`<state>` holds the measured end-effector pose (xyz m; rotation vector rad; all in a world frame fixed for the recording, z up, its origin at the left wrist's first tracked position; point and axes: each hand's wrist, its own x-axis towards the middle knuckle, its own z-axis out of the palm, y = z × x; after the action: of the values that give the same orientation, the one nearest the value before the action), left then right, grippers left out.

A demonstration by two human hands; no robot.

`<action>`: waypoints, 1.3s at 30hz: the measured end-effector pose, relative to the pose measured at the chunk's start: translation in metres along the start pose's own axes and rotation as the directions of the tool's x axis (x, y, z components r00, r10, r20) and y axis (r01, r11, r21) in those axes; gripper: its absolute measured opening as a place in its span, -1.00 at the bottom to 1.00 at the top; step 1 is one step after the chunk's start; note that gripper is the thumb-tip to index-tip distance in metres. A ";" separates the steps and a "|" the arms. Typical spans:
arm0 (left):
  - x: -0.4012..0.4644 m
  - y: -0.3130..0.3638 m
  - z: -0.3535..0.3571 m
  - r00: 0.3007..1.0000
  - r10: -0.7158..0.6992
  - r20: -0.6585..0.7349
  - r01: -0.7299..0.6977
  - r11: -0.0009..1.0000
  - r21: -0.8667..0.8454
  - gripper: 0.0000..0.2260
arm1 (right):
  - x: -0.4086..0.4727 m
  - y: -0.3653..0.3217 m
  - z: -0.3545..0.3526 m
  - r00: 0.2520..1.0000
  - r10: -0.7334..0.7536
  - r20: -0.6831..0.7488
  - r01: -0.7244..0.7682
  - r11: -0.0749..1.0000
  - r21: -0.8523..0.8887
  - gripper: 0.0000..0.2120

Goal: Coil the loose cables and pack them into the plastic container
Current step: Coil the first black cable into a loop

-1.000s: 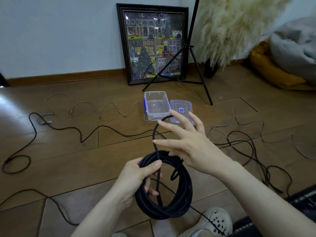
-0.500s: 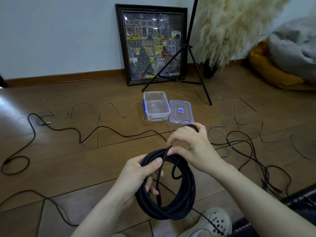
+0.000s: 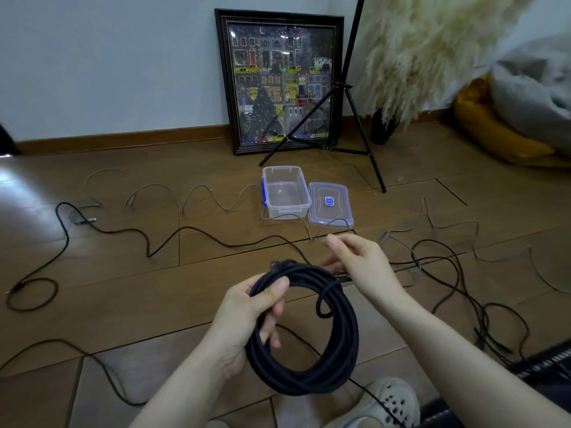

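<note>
Wooden floor [image 3: 154, 288]: left hand [image 3: 247, 319] grips black coil [image 3: 340, 350], container [image 3: 285, 189] well beyond.

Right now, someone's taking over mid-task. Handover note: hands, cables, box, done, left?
Left hand grips the black coil at its left side. Right hand pinches the coil's free end at the top right.
Box sits open on the floor, nothing in it; lid beside it.
Done: one black cable nearly coiled.
Left: tuck the end, put the coil in the box, then coil the grey cable and other black cables.
</note>
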<state>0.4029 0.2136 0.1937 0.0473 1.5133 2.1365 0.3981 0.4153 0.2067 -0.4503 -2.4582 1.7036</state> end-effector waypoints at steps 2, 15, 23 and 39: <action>-0.001 0.000 0.001 1.000 -0.003 -0.008 0.004 1.000 0.006 -0.75 | -0.003 0.001 0.006 0.983 -0.106 -0.151 0.106 0.994 -0.010 -0.69; 0.000 0.001 0.003 0.992 0.023 -0.123 -0.034 0.996 -0.087 -0.65 | -0.006 0.004 0.014 0.976 -0.143 0.166 0.133 0.989 0.071 -0.50; 0.003 0.001 0.003 0.991 0.048 -0.127 -0.062 0.992 -0.108 -0.62 | -0.013 -0.006 0.014 0.964 -0.238 0.121 0.200 0.943 0.265 -0.30; 0.005 0.002 0.000 0.986 0.064 -0.154 -0.082 0.990 -0.115 -0.83 | -0.012 -0.004 -0.003 0.857 -0.136 0.497 0.176 0.984 -0.035 -0.03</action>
<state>0.3982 0.2151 0.1946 -0.1046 1.4818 2.3315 0.4097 0.4134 0.2127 0.2154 -2.8100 1.8356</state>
